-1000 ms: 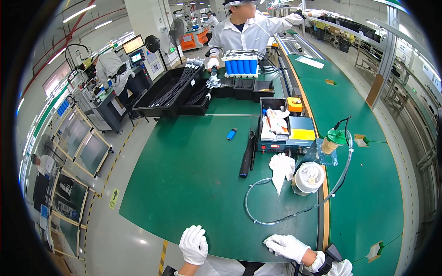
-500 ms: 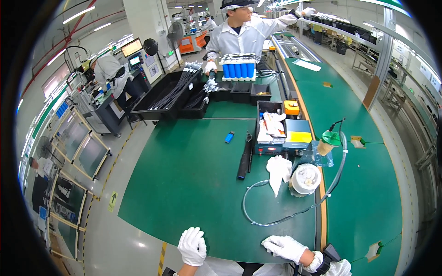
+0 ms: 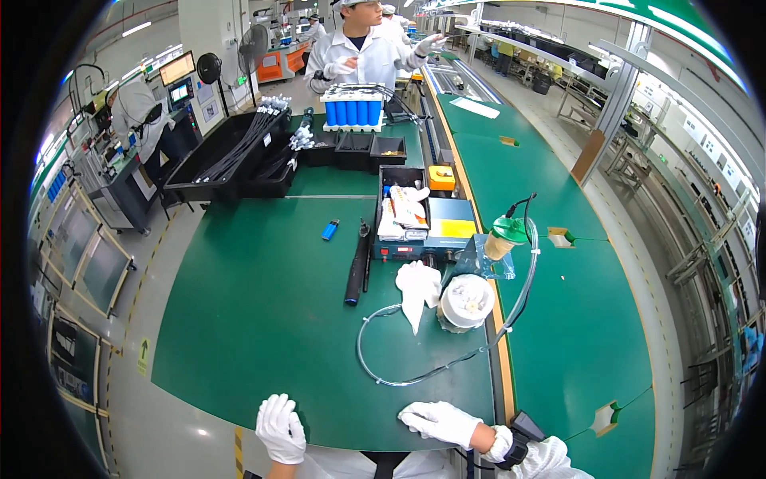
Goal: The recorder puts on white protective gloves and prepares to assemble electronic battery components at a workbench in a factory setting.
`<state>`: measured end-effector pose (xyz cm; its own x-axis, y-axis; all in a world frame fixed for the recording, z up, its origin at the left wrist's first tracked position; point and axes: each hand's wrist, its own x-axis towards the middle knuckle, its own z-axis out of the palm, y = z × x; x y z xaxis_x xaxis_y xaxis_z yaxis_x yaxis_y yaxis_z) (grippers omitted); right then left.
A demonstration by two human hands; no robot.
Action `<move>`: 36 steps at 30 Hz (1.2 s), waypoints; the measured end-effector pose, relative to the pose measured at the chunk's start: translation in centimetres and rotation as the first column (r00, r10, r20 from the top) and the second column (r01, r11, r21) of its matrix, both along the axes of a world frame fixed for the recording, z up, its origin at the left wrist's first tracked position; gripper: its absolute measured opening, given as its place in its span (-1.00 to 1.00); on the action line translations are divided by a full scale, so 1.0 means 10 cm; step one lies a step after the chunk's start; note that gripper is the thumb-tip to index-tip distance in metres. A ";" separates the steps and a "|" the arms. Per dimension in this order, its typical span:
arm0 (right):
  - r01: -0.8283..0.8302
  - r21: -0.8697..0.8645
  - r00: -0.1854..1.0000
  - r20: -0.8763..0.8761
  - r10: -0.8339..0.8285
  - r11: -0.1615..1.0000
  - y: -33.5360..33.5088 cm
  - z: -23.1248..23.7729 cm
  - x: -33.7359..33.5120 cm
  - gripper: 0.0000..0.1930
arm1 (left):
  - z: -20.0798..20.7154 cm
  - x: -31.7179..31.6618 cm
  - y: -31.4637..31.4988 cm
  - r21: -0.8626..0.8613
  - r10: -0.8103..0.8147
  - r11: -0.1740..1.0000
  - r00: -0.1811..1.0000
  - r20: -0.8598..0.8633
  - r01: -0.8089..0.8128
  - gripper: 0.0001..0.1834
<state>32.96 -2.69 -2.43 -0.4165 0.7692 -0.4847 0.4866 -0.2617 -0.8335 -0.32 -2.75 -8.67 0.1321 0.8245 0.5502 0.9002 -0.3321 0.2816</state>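
My left hand point(image 3: 281, 429), in a white glove, rests at the near edge of the green table point(image 3: 263, 319). Its fingers are loosely bent and it holds nothing. Farther right along the same edge, my right hand point(image 3: 440, 423), gloved too, lies palm down on the tabletop with its fingers stretched out and nothing in it. A clear looped cable point(image 3: 415, 380) runs across the table beyond it. Past the cable are a crumpled white cloth or glove point(image 3: 417, 289) and a round white container point(image 3: 464, 302). A black pen-shaped tool point(image 3: 357, 267) lies near the middle.
A small blue object point(image 3: 330, 229) lies left of the tool. Behind the cloth stand a boxy device point(image 3: 399, 251) and a black bin point(image 3: 403, 173). A green-lidded cup point(image 3: 501, 238) is to the right. Beyond a blue battery pack point(image 3: 353, 112), a co-worker point(image 3: 363, 60) stands near black cable trays point(image 3: 199, 190).
The view has swung to the right, so the scene sits farther left. The co-worker's outstretched arm has come lower and the other hand has risen to the chest. My hands keep their places.
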 end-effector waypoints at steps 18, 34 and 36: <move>0.441 0.210 0.793 0.364 -0.489 0.872 0.33 0.03 0.71 -0.63 | 0.09 0.02 0.00 -0.058 0.004 0.998 0.998 0.065 0.000 -0.79; -0.190 0.293 0.705 0.705 -0.077 0.937 0.30 0.16 0.62 -0.73 | 0.16 -0.03 0.02 -0.051 0.010 0.999 0.999 0.049 -0.007 -0.81; -0.304 -0.020 0.719 0.651 0.243 0.952 0.22 0.33 0.40 -0.62 | 0.16 0.02 0.03 -0.055 0.009 0.998 0.998 0.056 -0.006 -0.82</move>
